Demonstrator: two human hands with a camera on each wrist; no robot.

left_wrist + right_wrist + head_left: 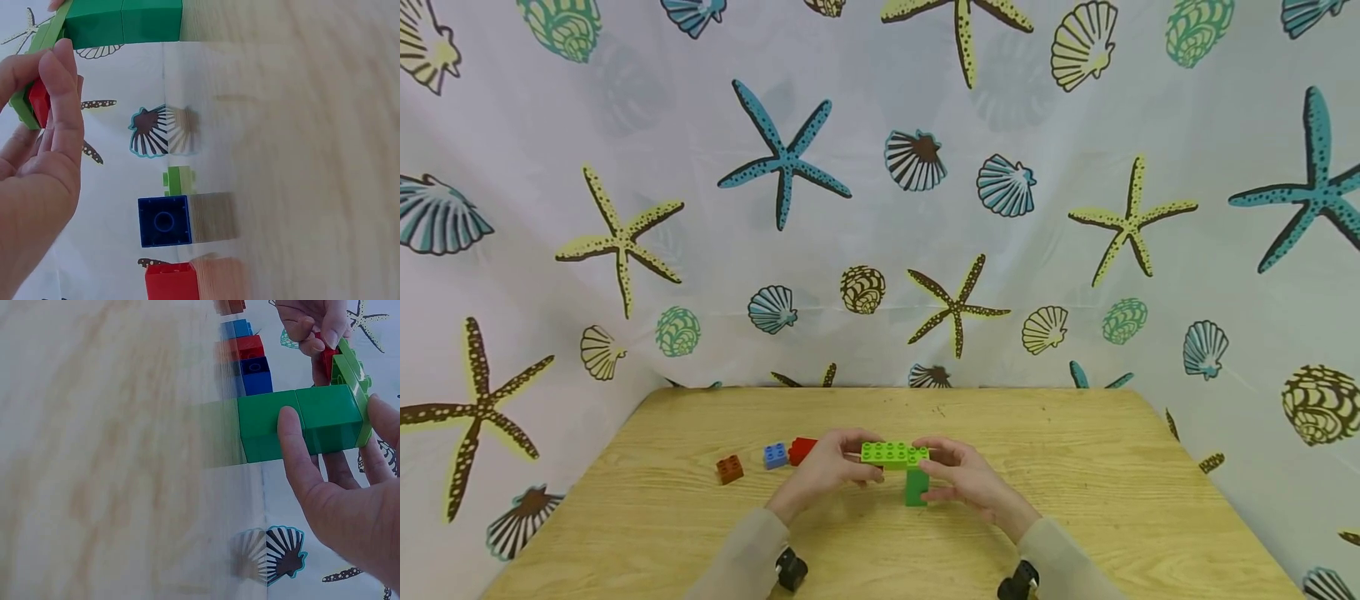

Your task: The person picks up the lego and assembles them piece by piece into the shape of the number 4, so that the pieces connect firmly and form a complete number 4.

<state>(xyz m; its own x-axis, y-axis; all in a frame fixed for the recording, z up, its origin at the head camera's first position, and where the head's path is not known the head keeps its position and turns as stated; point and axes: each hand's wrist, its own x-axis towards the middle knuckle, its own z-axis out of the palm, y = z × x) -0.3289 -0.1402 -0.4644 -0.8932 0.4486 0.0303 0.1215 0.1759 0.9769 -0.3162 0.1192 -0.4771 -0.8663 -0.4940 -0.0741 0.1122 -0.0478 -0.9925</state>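
A light green long brick lies across the top of two stacked green bricks, which stand upright on the table. My left hand pinches a red brick under the overhanging left end of the long brick. In the right wrist view that red brick sits against the long brick's underside; whether it is pressed on, I cannot tell. My right hand grips the green bricks from the right, with thumb and fingers around the stack and the long brick's end.
Left of the hands lie a brown brick, a light blue brick and a red brick on the wooden table. A dark blue brick and a small light green brick stand behind my left hand.
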